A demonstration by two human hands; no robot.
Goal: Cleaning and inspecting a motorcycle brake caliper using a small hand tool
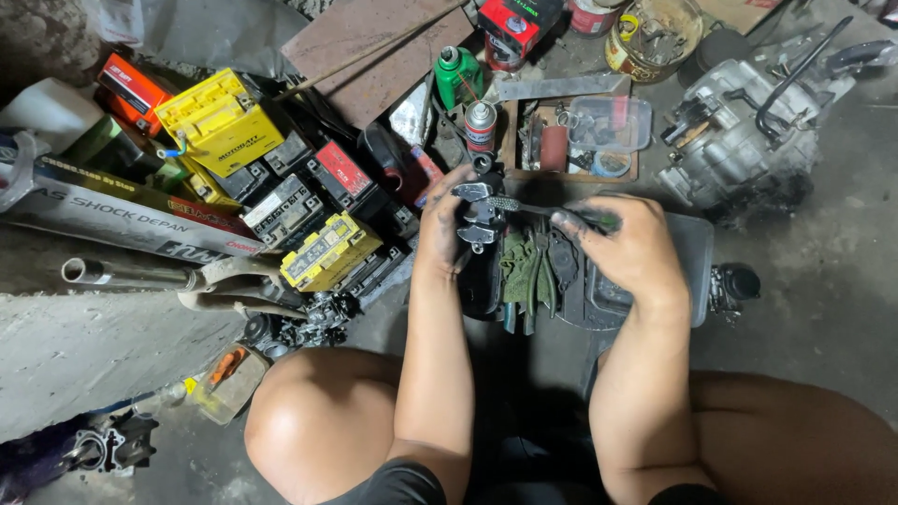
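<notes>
Gripping a small dark greasy metal engine part (477, 213), the left hand (447, 229) had its fingers (460, 180) curled tight around it, held above the near-left end of a dark plastic tray (697, 252) on the concrete floor (823, 271). Right hand (631, 251) fingers were closed around the handle of a slim metal-shafted brush tool (524, 206), its tip touching the part. Both hands were grease-stained.

Inside the tray under the hands: green-handled pliers (526, 276) and other dark tools, hard to tell apart.

Just beyond the hands: a red-and-silver spray can (480, 126), upright, and a green plastic bottle (456, 77) behind it. A shallow wooden box (543, 140) sat to the right of the can, with a clear plastic container (610, 123) resting on it.

Far right: a grey cast-metal engine block (739, 131) on the floor, well apart from the tray. A round rusty tin of small parts (652, 37) sat near the top edge.

Left side: a pile of yellow and black motorcycle batteries (271, 178), a long white cardboard box (112, 220), and a chrome tube (126, 273) lying flat.

Bare knees were at the bottom of the view, one either side of the forearms.
</notes>
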